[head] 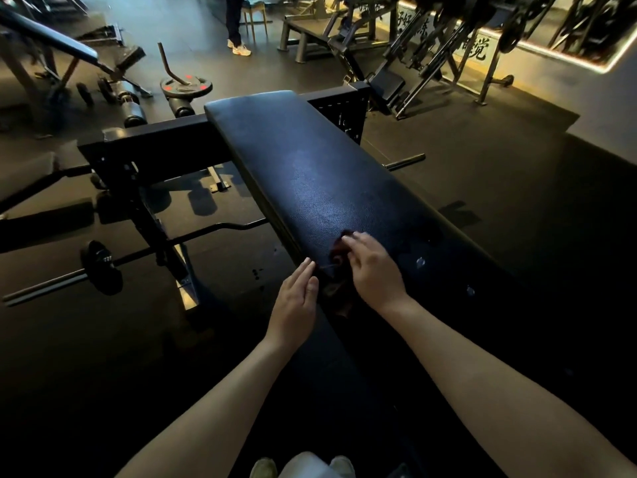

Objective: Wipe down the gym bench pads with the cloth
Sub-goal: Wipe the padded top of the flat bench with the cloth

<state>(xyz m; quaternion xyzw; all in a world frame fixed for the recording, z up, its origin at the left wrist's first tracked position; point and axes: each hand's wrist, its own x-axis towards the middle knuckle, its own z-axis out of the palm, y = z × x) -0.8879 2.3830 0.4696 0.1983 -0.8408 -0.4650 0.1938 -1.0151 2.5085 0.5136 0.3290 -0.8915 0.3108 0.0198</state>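
Note:
A long black bench pad (310,174) runs from the far middle toward me. On its near part lies a dark reddish cloth (339,288), crumpled and hard to make out in the dim light. My right hand (374,267) lies on top of the cloth with its fingers bent over it. My left hand (296,301) is just left of the cloth at the pad's left edge, fingers straight and together, holding nothing.
A black frame crossbar (155,139) crosses behind the pad. A curl bar with small plates (100,265) lies on the floor at left. Another bench (51,36), a weight plate (186,86) and machines (431,46) stand farther back. A person (236,25) stands by a chair.

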